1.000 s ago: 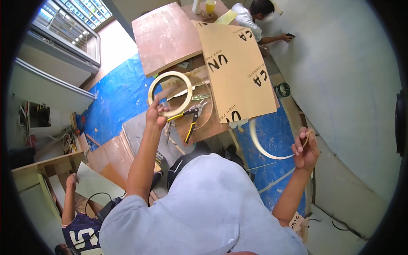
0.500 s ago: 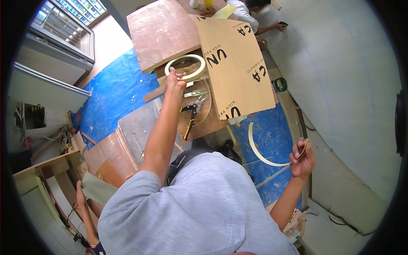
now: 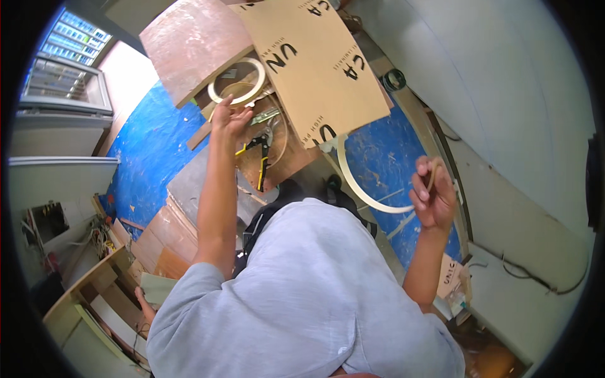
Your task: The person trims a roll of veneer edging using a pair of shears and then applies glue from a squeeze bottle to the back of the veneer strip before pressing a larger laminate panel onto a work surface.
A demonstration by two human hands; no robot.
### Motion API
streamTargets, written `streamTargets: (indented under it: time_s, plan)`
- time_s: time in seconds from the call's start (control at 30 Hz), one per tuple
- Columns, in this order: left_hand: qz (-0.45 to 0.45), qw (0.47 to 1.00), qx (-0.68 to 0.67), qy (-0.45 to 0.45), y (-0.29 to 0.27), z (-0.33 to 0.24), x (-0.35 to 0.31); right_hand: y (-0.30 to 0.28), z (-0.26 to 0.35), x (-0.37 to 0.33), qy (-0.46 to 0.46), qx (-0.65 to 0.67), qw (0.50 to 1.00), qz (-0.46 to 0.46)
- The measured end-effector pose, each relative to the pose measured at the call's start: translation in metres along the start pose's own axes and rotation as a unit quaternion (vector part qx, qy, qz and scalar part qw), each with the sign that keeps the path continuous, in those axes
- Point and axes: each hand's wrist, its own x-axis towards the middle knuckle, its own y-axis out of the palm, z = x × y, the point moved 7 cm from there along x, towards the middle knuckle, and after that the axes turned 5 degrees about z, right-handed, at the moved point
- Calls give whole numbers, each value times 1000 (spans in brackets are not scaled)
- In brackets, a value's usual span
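Observation:
My left hand [image 3: 232, 120] reaches over the work surface, its fingers loosely spread. The fingertips are at the lower edge of a pale roll of edging strip [image 3: 259, 74]; whether they touch it is unclear. To the right, my raised right hand [image 3: 435, 194] is closed on a pale, curved edging strip [image 3: 359, 188]. The strip hangs in an arc to the left, and a brownish curl shows between the fingers. Yellow-and-black-handled snips [image 3: 263, 154] lie below my left hand. A pale green cutter knife [image 3: 265, 116] rests just above the snips.
A tan laminate sheet [image 3: 315, 69] with dark lettering and a pinkish board [image 3: 192, 44] cover the far work surface. Blue sheeting [image 3: 135, 126] lies on the floor. A dark round tape roll [image 3: 394, 80] sits near the right wall. Someone's hand [image 3: 144, 302] shows at lower left.
The view has shifted. My left hand has drawn back toward me from the roll, and its fingers have loosened. My right hand has risen with the strip. The person at the far end is out of view.

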Motion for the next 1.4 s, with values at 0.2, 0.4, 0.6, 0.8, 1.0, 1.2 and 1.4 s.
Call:
streamTargets:
  time_s: [0.2, 0.4, 0.6, 0.8, 1.0, 1.2, 1.4]
  plan:
    - [211, 823, 435, 299, 57, 49, -156, 5, -58, 28, 28, 124, 992, 4]
    - [464, 435, 635, 439, 120, 142, -294, 1, -101, 50, 45, 87, 995, 31]
    - [394, 596, 638, 287, 109, 151, -263, -3, -88, 69, 36, -76, 996, -11]
    - [360, 914, 164, 84, 110, 157, -235, 23, -129, 42, -18, -385, 913, 133]
    - [341, 938, 36, 50, 123, 135, -219, 22, -103, 49, -105, -658, 737, 114]
    - [321, 933, 102, 127, 108, 79, -190, -5, -75, 32, -63, -674, 730, 98]
    - [279, 960, 27, 24, 88, 130, -163, -28, -48, 6, -75, -715, 691, 71]
